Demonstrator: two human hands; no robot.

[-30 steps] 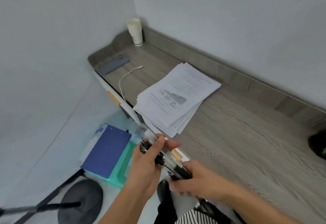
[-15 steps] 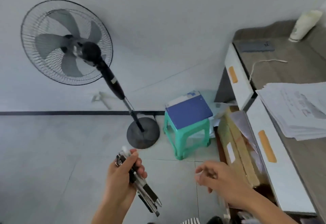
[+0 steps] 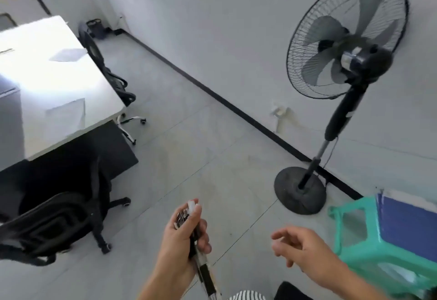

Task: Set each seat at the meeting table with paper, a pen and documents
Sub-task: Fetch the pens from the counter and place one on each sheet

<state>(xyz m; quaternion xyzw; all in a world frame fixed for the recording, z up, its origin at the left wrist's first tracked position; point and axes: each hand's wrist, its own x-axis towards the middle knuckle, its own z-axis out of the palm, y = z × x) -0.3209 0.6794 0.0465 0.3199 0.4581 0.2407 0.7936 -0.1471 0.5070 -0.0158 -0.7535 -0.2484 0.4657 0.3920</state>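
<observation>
My left hand (image 3: pixel 182 238) is closed around a bundle of pens (image 3: pixel 201 254), their clip ends sticking up past my thumb and their tips pointing down toward me. My right hand (image 3: pixel 300 249) hangs beside it with loosely curled fingers and nothing in it. The white meeting table (image 3: pixel 47 82) stands at the upper left, brightly lit. A sheet of paper (image 3: pixel 67 55) lies on it by the far seat, and another sheet (image 3: pixel 66 110) lies near its front corner. Black office chairs (image 3: pixel 54 224) stand at the table's near end and along its right side (image 3: pixel 106 72).
A black pedestal fan (image 3: pixel 340 63) stands against the right wall, its round base (image 3: pixel 300 191) on the grey tiled floor. A green plastic stool (image 3: pixel 369 247) with a blue folder (image 3: pixel 409 224) on top sits at the lower right. Open floor lies between me and the table.
The view has swung left, away from the wooden desk and its paper stack, toward the meeting table. My right hand let go of the pens, which stay in my left hand.
</observation>
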